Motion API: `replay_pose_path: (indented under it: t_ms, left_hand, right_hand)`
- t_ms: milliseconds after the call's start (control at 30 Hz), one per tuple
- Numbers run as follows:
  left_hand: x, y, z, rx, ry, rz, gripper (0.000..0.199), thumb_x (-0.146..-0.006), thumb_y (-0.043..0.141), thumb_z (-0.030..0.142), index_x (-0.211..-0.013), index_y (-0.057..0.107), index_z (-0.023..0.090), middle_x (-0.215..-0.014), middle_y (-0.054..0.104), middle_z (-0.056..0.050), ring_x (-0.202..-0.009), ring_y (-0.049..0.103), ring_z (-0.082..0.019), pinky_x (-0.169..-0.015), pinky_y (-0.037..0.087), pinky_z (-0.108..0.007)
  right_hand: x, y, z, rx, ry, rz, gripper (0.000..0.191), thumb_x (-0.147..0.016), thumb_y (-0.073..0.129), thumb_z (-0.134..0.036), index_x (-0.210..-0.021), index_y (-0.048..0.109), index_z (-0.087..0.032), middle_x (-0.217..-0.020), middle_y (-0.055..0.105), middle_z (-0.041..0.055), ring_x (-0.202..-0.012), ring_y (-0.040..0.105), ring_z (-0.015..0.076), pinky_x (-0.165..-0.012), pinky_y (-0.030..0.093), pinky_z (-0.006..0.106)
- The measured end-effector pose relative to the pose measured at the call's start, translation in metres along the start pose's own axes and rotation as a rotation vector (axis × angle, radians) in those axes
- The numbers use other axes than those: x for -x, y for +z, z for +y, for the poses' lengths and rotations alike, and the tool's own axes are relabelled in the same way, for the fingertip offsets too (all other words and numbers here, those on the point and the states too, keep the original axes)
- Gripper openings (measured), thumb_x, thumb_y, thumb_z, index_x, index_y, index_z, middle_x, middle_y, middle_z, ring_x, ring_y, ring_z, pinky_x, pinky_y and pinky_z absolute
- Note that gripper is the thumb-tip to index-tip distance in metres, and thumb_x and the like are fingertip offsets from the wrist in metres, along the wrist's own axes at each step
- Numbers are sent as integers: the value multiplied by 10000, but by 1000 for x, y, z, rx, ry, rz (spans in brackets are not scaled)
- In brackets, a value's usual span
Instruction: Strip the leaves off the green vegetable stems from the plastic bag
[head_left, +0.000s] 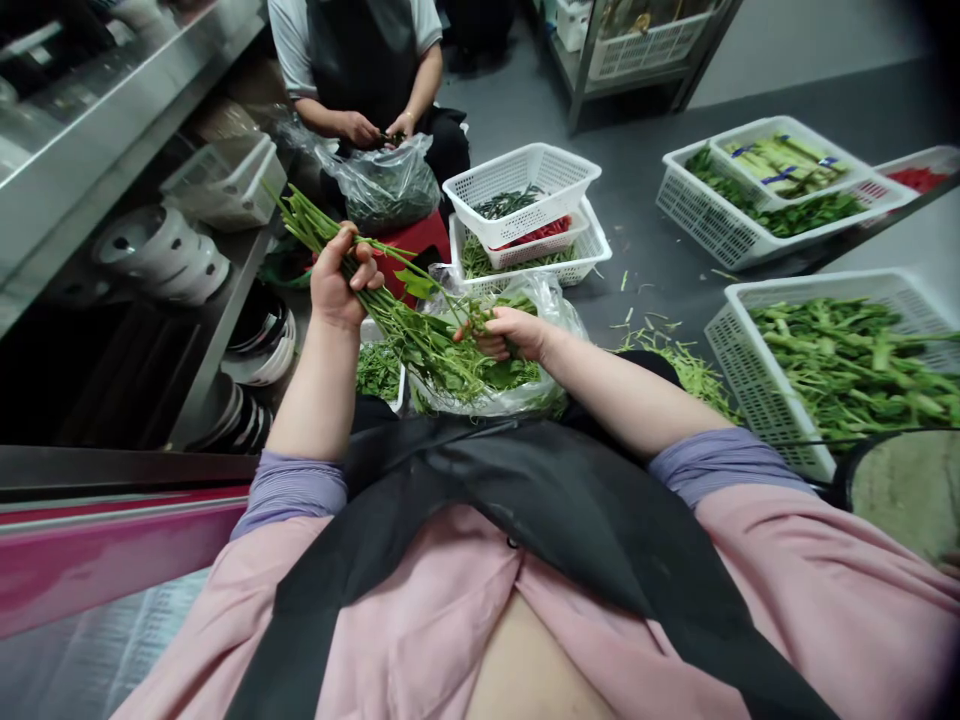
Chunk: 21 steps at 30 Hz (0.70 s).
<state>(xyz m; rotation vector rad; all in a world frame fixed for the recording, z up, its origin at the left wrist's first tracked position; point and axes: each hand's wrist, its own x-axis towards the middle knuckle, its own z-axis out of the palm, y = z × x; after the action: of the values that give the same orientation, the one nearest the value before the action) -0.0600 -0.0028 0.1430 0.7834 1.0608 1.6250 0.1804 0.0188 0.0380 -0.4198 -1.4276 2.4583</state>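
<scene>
My left hand (343, 278) is closed around a bunch of long green leafy stems (397, 322), their cut ends sticking up to the left. The leafy ends hang down to the right over an open clear plastic bag (491, 402) that holds more greens. My right hand (510, 333) is closed on the leafy part of a stem that runs across from the bunch; the fingertips are partly covered by leaves. Just left of the bag, a white basket (401, 390) of picked green leaves shows below my left hand.
Across from me, a co-worker (367, 60) handles greens over a plastic bag (394, 185). Stacked white baskets (525, 160) stand ahead. A basket of thick green stems (772, 390) is on the right, with loose trimmings (675, 365) on the floor. Metal shelving (135, 130) lines the left.
</scene>
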Motion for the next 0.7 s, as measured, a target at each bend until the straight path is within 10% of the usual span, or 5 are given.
replay_pose_path:
  t_ms: [433,700]
  left_hand:
    - [25,-9,-9,-103,60,41,172,-778,704,272,-745,557,189,-510,514,74,-297,353,-32,-357,304,-191]
    - [29,-16,21,-61,209,118,167,-793,696,252,-726,549,212,-476,458,82,-324,359,-43,-364,307,-194]
  right_hand:
    - [15,15,3,-19,-29,228,230,-722,639,-353,-725,477,-190,-478,219,-99,-430,180,44,-419,138,208]
    - [-3,-36,64,824,119,934,98,-766,518,-200,-673,485,-193,-571,478,-12,-582,468,132,-619,386,256]
